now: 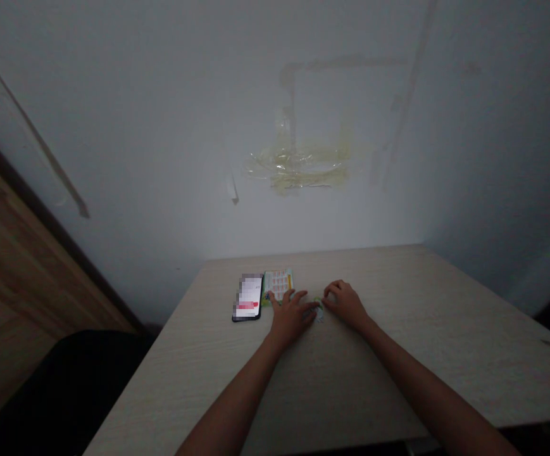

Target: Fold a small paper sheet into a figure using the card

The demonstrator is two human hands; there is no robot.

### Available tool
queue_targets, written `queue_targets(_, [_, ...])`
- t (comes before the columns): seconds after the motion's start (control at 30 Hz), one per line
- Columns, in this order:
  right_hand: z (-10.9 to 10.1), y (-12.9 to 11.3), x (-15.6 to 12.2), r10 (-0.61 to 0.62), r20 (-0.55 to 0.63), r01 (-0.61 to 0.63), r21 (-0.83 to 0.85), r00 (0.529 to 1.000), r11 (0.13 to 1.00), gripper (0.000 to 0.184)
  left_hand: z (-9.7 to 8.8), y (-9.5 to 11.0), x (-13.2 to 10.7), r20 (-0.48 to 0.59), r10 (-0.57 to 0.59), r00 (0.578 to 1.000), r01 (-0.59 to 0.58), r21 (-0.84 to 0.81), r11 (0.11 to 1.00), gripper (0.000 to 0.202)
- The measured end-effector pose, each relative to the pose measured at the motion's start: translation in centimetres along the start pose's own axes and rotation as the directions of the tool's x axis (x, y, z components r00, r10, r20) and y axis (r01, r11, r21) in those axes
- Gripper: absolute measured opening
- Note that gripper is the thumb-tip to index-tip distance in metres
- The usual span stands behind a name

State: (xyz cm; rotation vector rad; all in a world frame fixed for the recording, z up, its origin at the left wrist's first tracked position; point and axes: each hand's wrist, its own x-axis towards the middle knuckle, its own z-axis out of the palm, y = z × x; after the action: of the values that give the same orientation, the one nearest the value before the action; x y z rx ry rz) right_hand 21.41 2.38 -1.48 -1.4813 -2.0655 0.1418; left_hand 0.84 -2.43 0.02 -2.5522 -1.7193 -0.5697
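My left hand [290, 315] lies on the pale wooden table [398, 354], fingers spread, their tips on the lower edge of a green printed card [279, 283]. My right hand [345, 302] rests just to the right with fingers curled. Between the two hands sits a small greenish item [319, 308], pinched or touched by both; it is too small and dim to name. A phone [248, 297] with a lit screen lies flat to the left of the card.
The table stands against a white wall with yellowed tape remains [298, 166]. A dark chair or seat [56, 386] stands at the lower left, next to a wooden panel [9, 266]. The room is dim.
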Motion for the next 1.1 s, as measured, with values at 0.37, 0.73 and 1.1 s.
queue_targets(0.37, [-0.2,-0.1,0.1,0.009,0.050,-0.008,-0.020,0.999,1.000,0.020,0.2,0.0,0.1,-0.012,-0.002,1.000,0.002,-0.008,1.000,0.029])
queue_targets(0.73, [-0.2,0.3,-0.1,-0.040,0.070,0.040,0.004,0.997,0.999,0.024,0.3,-0.1,0.0,-0.030,-0.007,1.000,0.007,-0.008,1.000,0.028])
queue_targets(1.1, [0.3,1.8,-0.2,-0.112,0.023,0.107,0.176,0.993,0.979,0.012,0.2,-0.1,-0.1,-0.032,0.007,0.999,-0.007,0.001,1.000,0.030])
